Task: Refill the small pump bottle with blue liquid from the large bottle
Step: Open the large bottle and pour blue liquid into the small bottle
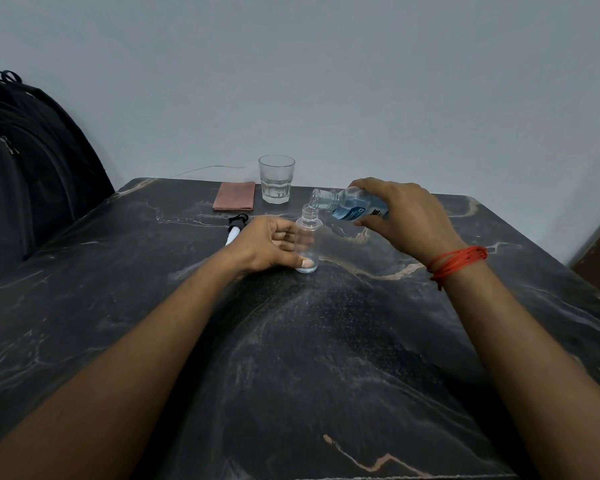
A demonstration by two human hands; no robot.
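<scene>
A small clear bottle stands upright on the dark marble table, its neck open and its pump off. My left hand holds it, fingers curled round its far side and thumb near its base. My right hand grips the large clear bottle of blue liquid, tipped nearly level with its open mouth right over the small bottle's neck. The small bottle looks almost empty. The black and white pump head lies on the table just left of my left hand.
A drinking glass with a little water stands near the back edge, a folded pink cloth beside it on the left. A black backpack leans at the table's left side. A thin wire runs along the wall.
</scene>
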